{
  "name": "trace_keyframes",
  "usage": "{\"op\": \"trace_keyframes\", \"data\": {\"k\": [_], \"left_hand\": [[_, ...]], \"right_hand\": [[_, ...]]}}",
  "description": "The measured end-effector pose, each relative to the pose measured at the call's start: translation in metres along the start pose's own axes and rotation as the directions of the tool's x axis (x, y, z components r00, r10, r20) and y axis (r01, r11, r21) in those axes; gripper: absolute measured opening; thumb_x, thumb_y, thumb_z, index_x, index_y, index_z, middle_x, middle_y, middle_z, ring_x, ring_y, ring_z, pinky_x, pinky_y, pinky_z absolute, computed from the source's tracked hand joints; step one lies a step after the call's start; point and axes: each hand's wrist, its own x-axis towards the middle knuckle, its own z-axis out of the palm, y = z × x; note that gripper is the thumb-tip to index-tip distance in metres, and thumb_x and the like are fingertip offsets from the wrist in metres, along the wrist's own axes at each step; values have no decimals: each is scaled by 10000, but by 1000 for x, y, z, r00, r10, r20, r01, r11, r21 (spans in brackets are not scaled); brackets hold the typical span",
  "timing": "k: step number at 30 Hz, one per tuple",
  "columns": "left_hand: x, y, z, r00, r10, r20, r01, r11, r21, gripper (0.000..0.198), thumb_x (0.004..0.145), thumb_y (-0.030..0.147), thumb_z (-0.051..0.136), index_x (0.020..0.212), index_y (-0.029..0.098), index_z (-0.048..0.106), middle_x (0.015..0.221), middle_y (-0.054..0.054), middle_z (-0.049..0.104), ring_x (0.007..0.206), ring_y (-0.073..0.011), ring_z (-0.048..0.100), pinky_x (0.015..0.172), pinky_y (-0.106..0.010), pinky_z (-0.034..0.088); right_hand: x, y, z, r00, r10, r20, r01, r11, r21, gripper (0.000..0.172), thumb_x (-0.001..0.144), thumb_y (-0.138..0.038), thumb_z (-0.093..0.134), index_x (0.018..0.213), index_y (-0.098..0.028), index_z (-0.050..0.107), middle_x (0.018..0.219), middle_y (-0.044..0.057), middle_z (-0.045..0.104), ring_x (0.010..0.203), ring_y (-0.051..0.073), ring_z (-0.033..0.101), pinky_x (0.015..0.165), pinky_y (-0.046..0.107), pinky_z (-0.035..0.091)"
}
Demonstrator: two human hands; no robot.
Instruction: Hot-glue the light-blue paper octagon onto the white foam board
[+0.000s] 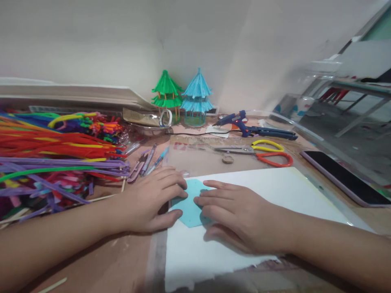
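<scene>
A flat light-blue sheet [193,217], cut with several straight sides, lies on a torn-edged white paper [189,252]. My left hand [155,199] rests over its left edge, fingers loosely extended and thumb apart. From the other side my right hand [235,215] lays its outstretched fingertips on the sheet's right part. Neither hand is wrapped round anything. Parts of the sheet's left and right sides are hidden under my fingers.
Colourful pipe cleaners [55,142] pile up on the left. Behind the paper are scissors [256,151], a blue glue gun [240,121], a green pagoda model [166,91] and a blue pagoda model [198,93]. A phone [342,175] lies at the right. Thread snips [138,167] and pens [157,160] lie beyond my left hand.
</scene>
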Motion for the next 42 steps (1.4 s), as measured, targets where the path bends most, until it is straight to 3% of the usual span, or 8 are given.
{"op": "trace_keyframes", "data": {"k": [7, 12, 17, 22, 30, 37, 42], "left_hand": [[0, -1, 1, 1000, 6, -13, -6, 1000, 0, 165, 917, 245, 573, 1070, 189, 600, 1099, -99, 671, 1089, -267, 622, 1048, -477, 484], [1, 0, 0, 1000, 10, -7, -10, 1000, 6, 173, 918, 222, 561, 1081, 181, 602, 1113, -98, 672, 1111, -268, 621, 1065, -488, 469], [1, 1, -1, 1000, 1, -8, -1, 1000, -4, 171, 903, 204, 562, 1068, 178, 601, 1100, -94, 671, 1090, -264, 628, 1028, -475, 492], [2, 1, -1, 1000, 2, -15, -2, 1000, 0, 162, 910, 206, 563, 1065, 182, 604, 1096, -90, 667, 1099, -256, 626, 1053, -465, 481], [-1, -1, 4, 999, 5, -33, -5, 1000, -1, 174, 910, 212, 557, 1075, 183, 603, 1108, -96, 666, 1112, -256, 619, 1073, -465, 468], [-1, -1, 3, 1000, 4, -24, -3, 1000, 17, 168, 923, 231, 560, 1081, 192, 598, 1120, -93, 676, 1113, -256, 632, 1076, -468, 470], [0, -1, 2, 999, 15, -36, -15, 1000, 9, 179, 913, 225, 566, 1083, 182, 603, 1108, -97, 677, 1091, -263, 640, 1049, -486, 489]], "right_hand": [[4, 0, -1, 998, -6, 69, 7, 1000, -18, 289, 1053, -337, 457, 919, -156, 637, 1019, 112, 775, 934, 215, 722, 1120, 430, 496], [2, 1, 5, 998, 56, 23, -54, 996, -65, 264, 1053, -338, 453, 929, -169, 614, 1077, 116, 766, 964, 215, 715, 1105, 439, 507], [3, 1, 4, 999, 48, 9, -47, 992, -115, 293, 1048, -322, 461, 859, -164, 619, 964, 118, 768, 863, 206, 714, 1088, 426, 520], [4, 2, 3, 1000, -26, 16, 26, 999, -47, 269, 1038, -330, 504, 887, -153, 639, 1030, 111, 771, 960, 209, 714, 1093, 400, 520], [3, 2, 3, 1000, -12, 6, 12, 1000, 6, 197, 1021, -292, 542, 935, -146, 641, 1090, 116, 778, 1010, 218, 726, 1096, 401, 525], [5, 0, 1, 999, -24, -33, 25, 1000, 10, 249, 1038, -281, 502, 874, -152, 639, 938, 105, 788, 883, 192, 740, 1047, 372, 551], [2, 0, 3, 999, -21, -31, 21, 1000, -3, 195, 1023, -295, 540, 938, -151, 640, 1057, 115, 785, 960, 207, 736, 1069, 404, 543]]}}
